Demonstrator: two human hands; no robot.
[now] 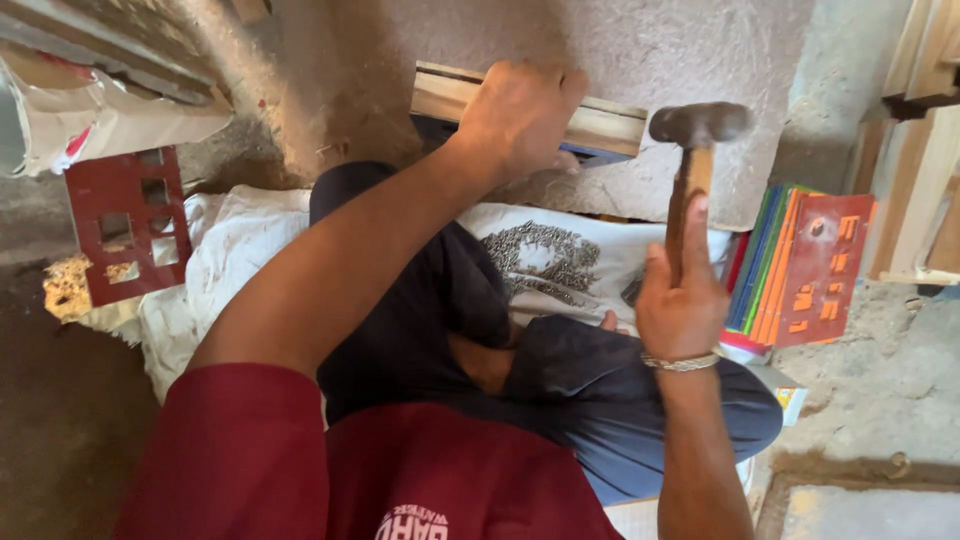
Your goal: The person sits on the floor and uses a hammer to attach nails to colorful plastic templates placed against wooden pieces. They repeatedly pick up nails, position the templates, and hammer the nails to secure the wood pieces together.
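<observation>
My left hand (518,115) grips the top edge of a pale wooden frame piece (606,124) that lies against a large stone block (660,60). My right hand (682,295) holds a hammer by its wooden handle (690,185), with the metal head (700,123) raised just right of the frame. A pile of small nails (545,255) lies on a white cloth (590,260) in front of my crossed legs.
A stack of coloured flat boards with a red cut-out panel (815,270) on top stands at the right. Another red cut-out panel (130,225) leans at the left beside white sacking (225,260). Wooden strips (925,150) lean at the far right.
</observation>
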